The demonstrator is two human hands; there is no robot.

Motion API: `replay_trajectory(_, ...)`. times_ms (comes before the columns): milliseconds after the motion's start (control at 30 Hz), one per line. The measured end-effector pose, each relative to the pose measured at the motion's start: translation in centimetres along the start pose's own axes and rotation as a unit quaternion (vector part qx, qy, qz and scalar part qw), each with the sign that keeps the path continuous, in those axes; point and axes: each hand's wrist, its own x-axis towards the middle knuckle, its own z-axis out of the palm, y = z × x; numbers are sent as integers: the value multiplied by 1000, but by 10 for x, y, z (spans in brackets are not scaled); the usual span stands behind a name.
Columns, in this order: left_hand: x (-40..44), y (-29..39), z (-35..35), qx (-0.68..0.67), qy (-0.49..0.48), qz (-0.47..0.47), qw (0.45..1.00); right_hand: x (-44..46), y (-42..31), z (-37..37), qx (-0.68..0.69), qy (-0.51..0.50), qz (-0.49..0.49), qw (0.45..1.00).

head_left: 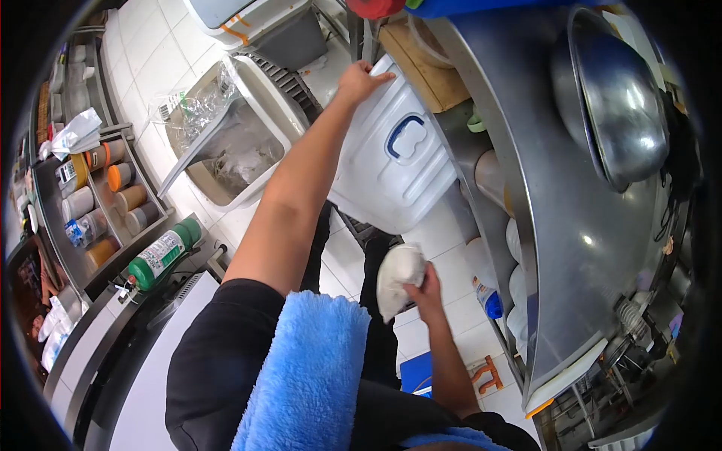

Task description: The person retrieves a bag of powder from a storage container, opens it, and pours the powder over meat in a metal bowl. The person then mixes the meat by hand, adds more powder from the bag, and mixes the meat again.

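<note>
Lid and pale bundle, one in each hand

The white lid [368,169], tilted, serves as landmark. Left hand [362,81]: closed on the lid's far edge. Right hand [426,292]: grasping a pale bundle [398,276] on the near side of the lid. Open bin [265,105]: left of the lid. Steel counter [541,195]: right of the lid.

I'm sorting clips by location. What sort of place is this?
Probably a commercial kitchen, though that's a guess: a large metal bowl rests on a long stainless-steel counter, and there are rows of capped jars.
</note>
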Motion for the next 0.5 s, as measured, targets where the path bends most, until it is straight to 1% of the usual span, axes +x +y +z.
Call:
replay_trajectory(33,2,5,0,21,22,7,1000,11,15,10,14,-24,7,1000)
replay_trajectory(67,1,2,2,-10,94,87,992,21,27,21,30,-48,14,998)
replay_trajectory(100,-2,-1,5,-39,165,168,971,32,33,31,23,-63,13,998)
replay_trajectory(133,-15,8,-3,-68,232,248,938,44,45,39,33,-66,16,997)
replay_trajectory(167,-35,13,-14,-135,179,202,954,58,54,44,11,-70,17,997)
replay_trajectory(200,-62,18,-25,-126,189,209,951,72,61,49,-11,-73,16,997)
replay_trajectory(233,-92,17,-35,-116,201,215,949,80,59,53,8,-63,16,998)
replay_trajectory(267,-136,14,-44,-113,170,179,962,88,57,58,27,-53,17,998)
replay_trajectory(300,-174,-5,-37,-173,194,184,948,94,54,63,45,-43,17,998)
replay_trajectory(333,-215,-26,-30,-193,218,157,944,94,45,64,59,-36,9,998)
replay_trajectory(367,-259,-45,-26,-164,225,43,960,90,33,62,65,-36,7,997)
replay_trajectory(400,-294,-71,-15,-202,240,-49,948,85,23,56,69,-35,5,997)
replay_trajectory(433,-315,-90,-1,-275,228,-161,920,80,20,44,32,-37,5,999)
replay_trajectory(467,-328,-112,13,-343,212,-271,874,73,18,30,-5,-41,8,999)
replay_trajectory(500,-330,-144,32,-363,130,-290,876,63,5,21,-16,-46,32,998)
